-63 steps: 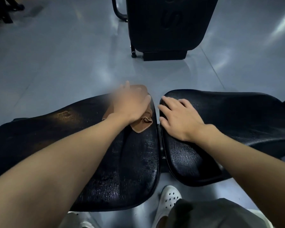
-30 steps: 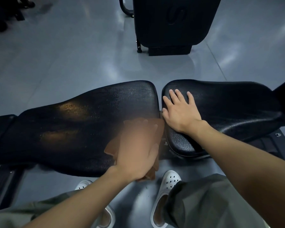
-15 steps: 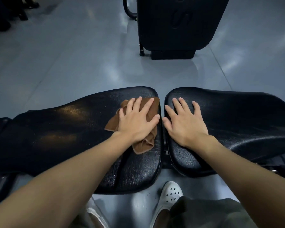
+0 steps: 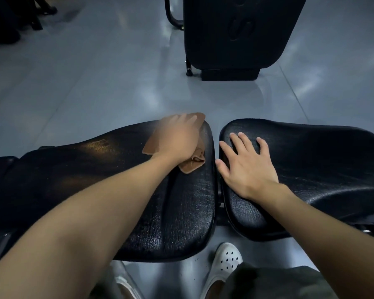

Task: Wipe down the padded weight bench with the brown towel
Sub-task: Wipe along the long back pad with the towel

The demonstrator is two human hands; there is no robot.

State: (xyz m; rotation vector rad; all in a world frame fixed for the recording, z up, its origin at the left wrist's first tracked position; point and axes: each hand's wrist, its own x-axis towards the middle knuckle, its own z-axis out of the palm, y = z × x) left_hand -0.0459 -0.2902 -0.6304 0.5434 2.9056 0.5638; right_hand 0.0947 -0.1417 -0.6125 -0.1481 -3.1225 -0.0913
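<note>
The black padded bench lies across the view in two pads: a long back pad (image 4: 78, 175) on the left and a seat pad (image 4: 311, 165) on the right, with a narrow gap between them. My left hand (image 4: 177, 137), blurred by motion, presses the brown towel (image 4: 192, 166) flat against the far right corner of the back pad; the towel's far edge sticks out past the pad's rim. My right hand (image 4: 246, 162) rests flat with fingers spread on the near left part of the seat pad.
A second black padded machine (image 4: 235, 33) stands upright on the grey floor beyond the bench. Dark equipment feet (image 4: 13, 18) show at the top left. My white perforated shoes (image 4: 225, 262) stand under the bench's near edge.
My left hand has pushed the towel away from me, from the pad's middle to its far edge. Earlier it swept toward the near edge. My right hand stays on the seat pad.
</note>
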